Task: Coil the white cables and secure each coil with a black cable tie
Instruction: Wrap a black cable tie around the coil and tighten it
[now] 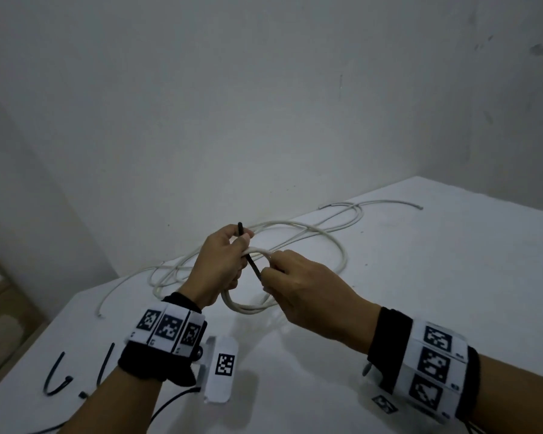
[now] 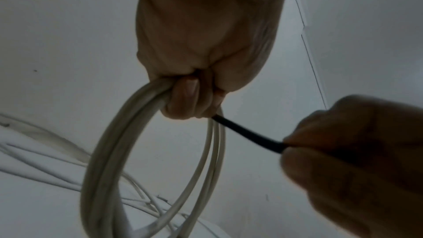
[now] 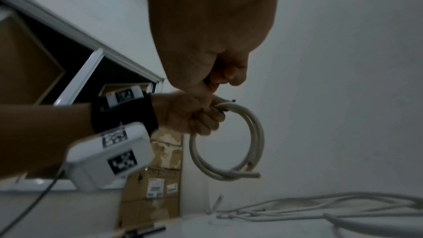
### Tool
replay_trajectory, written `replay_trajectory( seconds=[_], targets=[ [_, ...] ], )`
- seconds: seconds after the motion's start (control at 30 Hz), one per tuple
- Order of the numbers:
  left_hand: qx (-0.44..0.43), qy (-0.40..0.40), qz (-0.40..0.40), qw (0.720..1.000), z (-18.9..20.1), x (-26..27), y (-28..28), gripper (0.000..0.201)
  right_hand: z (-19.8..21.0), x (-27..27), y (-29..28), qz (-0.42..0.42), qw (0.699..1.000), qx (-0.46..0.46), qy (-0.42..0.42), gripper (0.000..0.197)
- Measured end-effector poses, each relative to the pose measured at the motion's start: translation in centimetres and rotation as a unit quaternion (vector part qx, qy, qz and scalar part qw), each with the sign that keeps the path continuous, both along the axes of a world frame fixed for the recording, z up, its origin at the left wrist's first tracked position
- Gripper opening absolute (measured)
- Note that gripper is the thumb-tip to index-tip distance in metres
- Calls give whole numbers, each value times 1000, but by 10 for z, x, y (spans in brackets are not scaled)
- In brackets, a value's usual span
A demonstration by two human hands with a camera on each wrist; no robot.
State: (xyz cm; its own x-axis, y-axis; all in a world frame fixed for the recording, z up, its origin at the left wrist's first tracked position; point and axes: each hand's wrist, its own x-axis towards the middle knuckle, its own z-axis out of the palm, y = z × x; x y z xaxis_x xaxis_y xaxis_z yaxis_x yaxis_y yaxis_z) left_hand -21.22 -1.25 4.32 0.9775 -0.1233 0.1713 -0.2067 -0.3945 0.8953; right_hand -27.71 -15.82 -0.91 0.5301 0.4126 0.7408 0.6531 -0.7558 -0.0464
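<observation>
A small white cable coil [image 1: 248, 305] hangs above the white table [image 1: 420, 292], gripped at its top by my left hand [image 1: 226, 261]. The same coil [image 2: 109, 151] shows as several loops under my curled left fingers [image 2: 185, 100], and in the right wrist view the coil [image 3: 251, 133] dangles from that fist. A black cable tie [image 1: 253, 266] runs across the coil's top; one end [image 1: 240, 227] sticks up past my left thumb. My right hand [image 1: 301, 283] pinches the tie's lower end [image 2: 251, 137] just right of the coil.
Loose white cables [image 1: 295, 236] sprawl over the far part of the table, seen also as loose cables [image 3: 320, 209]. Spare black ties [image 1: 57, 380] lie at the near left edge. Cardboard boxes [image 3: 158, 187] stand beyond the table's left side. Walls close behind.
</observation>
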Motion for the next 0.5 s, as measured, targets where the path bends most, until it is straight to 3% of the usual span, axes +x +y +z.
replay_trajectory(
  seconds=[0.1, 0.17, 0.2, 0.27, 0.33, 0.4, 0.5],
  targets=[
    [6, -33, -36, 999, -7, -2, 3, 16, 14, -3, -7, 52, 986, 138, 82, 3],
    [15, -65, -50, 997, -9, -5, 1, 16, 25, -1, -9, 57, 958, 258, 114, 7],
    [22, -86, -49, 995, -10, -5, 0, 17, 29, 1, -9, 62, 930, 333, 141, 13],
    [42, -134, -41, 989, -11, -6, -3, 18, 39, 5, -7, 92, 841, 486, 219, 24],
    [69, -186, -26, 980, -12, -8, -6, 18, 45, 9, -4, 124, 763, 577, 265, 27],
    [96, -240, -9, 966, -13, -11, -8, 20, 48, 13, -3, 136, 753, 586, 268, 26],
    [108, -290, 1, 951, -15, -13, -7, 22, 47, 14, 0, 111, 794, 544, 247, 23]
  ],
)
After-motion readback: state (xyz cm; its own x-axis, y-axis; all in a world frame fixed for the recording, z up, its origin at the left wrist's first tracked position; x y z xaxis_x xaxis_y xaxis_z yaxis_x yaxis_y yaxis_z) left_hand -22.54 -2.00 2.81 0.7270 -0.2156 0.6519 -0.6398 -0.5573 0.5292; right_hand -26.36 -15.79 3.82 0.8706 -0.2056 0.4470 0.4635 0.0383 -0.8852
